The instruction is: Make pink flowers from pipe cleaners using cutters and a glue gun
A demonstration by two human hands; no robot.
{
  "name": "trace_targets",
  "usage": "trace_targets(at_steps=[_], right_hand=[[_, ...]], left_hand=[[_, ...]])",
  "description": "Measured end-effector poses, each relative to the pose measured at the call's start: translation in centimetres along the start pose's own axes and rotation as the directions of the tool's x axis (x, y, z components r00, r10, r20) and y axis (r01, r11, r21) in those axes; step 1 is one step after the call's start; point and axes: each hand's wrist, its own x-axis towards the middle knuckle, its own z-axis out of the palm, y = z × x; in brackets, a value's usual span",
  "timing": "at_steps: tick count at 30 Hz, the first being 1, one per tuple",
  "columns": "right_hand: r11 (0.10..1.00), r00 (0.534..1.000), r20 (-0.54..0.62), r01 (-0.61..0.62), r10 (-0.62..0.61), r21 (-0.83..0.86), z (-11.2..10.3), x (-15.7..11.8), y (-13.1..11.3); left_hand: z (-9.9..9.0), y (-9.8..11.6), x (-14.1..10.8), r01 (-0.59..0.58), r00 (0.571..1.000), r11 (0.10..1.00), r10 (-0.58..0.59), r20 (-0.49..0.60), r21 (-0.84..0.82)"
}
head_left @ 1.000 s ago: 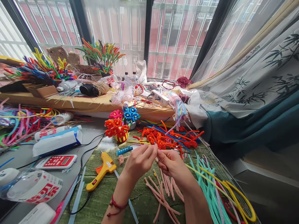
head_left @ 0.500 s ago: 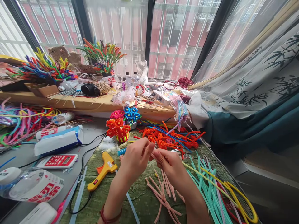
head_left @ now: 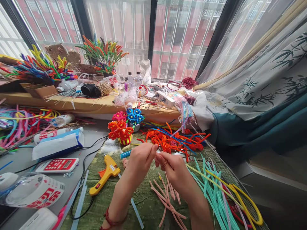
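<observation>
My left hand (head_left: 141, 163) and my right hand (head_left: 173, 165) meet above the green mat, fingers pinched and fingertips touching. Whatever they hold is hidden by the fingers. Just below them lie several pale pink pipe cleaners (head_left: 166, 199), loosely crossed. A yellow glue gun (head_left: 107, 175) rests to the left of my left wrist, which wears a red cord bracelet (head_left: 111, 220). Behind the left hand a small pink piece (head_left: 125, 162) and a blue tube (head_left: 125, 154) are partly covered. Turquoise pipe cleaners (head_left: 212, 191) are spread right of my right forearm.
Pots of orange (head_left: 120, 129) and blue (head_left: 134, 116) pipe-cleaner flowers stand beyond my hands, next to a heap of orange-red pieces (head_left: 165, 140). A black cable (head_left: 83, 166) loops along the mat's left side. Further left are a calculator (head_left: 57, 165) and a plastic bottle (head_left: 31, 190).
My fingers have shifted slightly, the left fingertips now more closed and upright against the right. The whole view has moved a little; things on the table stay where they were.
</observation>
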Motion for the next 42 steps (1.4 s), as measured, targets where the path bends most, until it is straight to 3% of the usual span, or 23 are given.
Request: trace_targets(at_steps=[4,8,13,23,28,31,32,34,35,36,40,42], right_hand=[[0.991,0.996,-0.076,0.046,-0.056,-0.129,0.1,0.1,0.5],[0.975,0.994,-0.083,0.049,-0.069,-0.219,0.0,0.1,0.8],[0.976,0.993,-0.085,0.057,-0.076,-0.211,-0.3,0.1,0.5],[1.0,0.999,-0.025,-0.02,0.02,0.017,-0.7,-0.1,-0.1],[0.999,0.988,-0.154,-0.038,0.032,-0.034,-1.5,-0.3,0.4],[0.996,0.938,-0.336,-0.092,0.085,-0.003,-2.4,-0.7,0.7],[0.994,0.917,-0.383,-0.111,0.111,0.021,-2.6,-0.8,0.7],[0.989,0.896,-0.418,-0.131,0.15,0.075,-3.0,-1.1,0.9],[0.986,0.896,-0.413,-0.131,0.164,0.107,-3.2,-1.2,1.0],[0.983,0.9,-0.402,-0.124,0.17,0.137,-3.2,-1.3,1.0],[0.968,0.917,-0.362,-0.084,0.167,0.235,-3.1,-1.3,0.7],[0.961,0.929,-0.336,-0.067,0.159,0.268,-2.9,-1.2,0.3]], left_hand=[[-0.1,-0.1,0.1,0.004,1.0,0.999,-0.004,0.013,0.044],[0.3,-0.2,0.2,-0.068,0.995,0.989,0.077,-0.061,0.134],[0.8,-0.3,0.3,-0.112,0.984,0.979,0.134,-0.12,0.172],[1.5,0.2,0.3,-0.14,0.988,0.985,0.145,-0.045,0.105],[1.7,0.4,0.4,0.022,0.994,0.997,-0.014,0.111,-0.068],[1.9,0.6,-0.4,0.063,0.944,0.998,-0.049,0.327,-0.031],[2.1,0.8,-0.9,0.025,0.902,0.999,-0.011,0.431,-0.025],[2.9,1.4,-2.2,-0.103,0.746,0.991,0.133,0.653,-0.084],[3.4,1.7,-2.9,-0.155,0.688,0.984,0.173,0.705,-0.091],[4.0,2.1,-3.5,-0.203,0.662,0.978,0.175,0.729,-0.05],[6.1,2.7,-5.5,-0.342,0.648,0.931,0.133,0.75,0.131],[6.7,2.5,-5.9,-0.381,0.67,0.909,0.147,0.728,0.167]])
